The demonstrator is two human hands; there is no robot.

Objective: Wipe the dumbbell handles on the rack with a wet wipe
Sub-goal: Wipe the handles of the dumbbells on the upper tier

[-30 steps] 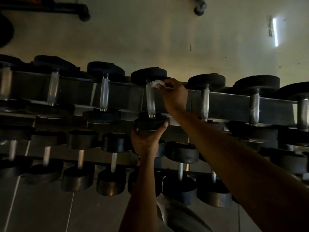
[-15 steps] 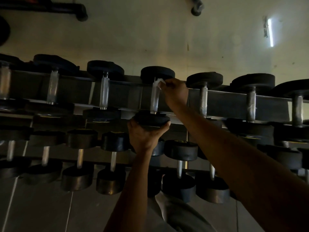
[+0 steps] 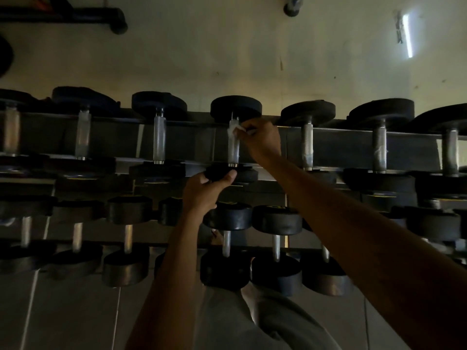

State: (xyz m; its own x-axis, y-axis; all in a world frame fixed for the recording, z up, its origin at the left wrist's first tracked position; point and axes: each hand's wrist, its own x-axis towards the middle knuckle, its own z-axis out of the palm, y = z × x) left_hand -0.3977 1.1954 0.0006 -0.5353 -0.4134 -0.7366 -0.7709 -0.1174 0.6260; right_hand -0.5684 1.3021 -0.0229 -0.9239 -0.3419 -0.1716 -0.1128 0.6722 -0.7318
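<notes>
A dark two-tier rack (image 3: 341, 150) holds rows of black dumbbells with steel handles. At the middle of the top tier, one dumbbell's handle (image 3: 233, 150) stands between its far head (image 3: 236, 108) and near head (image 3: 242, 174). My right hand (image 3: 261, 141) presses a small white wet wipe (image 3: 233, 129) against the upper end of that handle. My left hand (image 3: 204, 190) grips the near head from below, thumb across its front.
Neighbouring top-tier dumbbells (image 3: 159, 137) (image 3: 307, 145) flank the one held. Smaller dumbbells (image 3: 276, 238) fill the lower tier under my arms. Behind the rack is a pale wall with a bright light strip (image 3: 407, 35). Grey tiled floor (image 3: 63, 314) lies below.
The dumbbell has shifted a little right and straightened on the rack. My right hand and the wipe slid slightly down the handle's top end. My left hand stays on the near head.
</notes>
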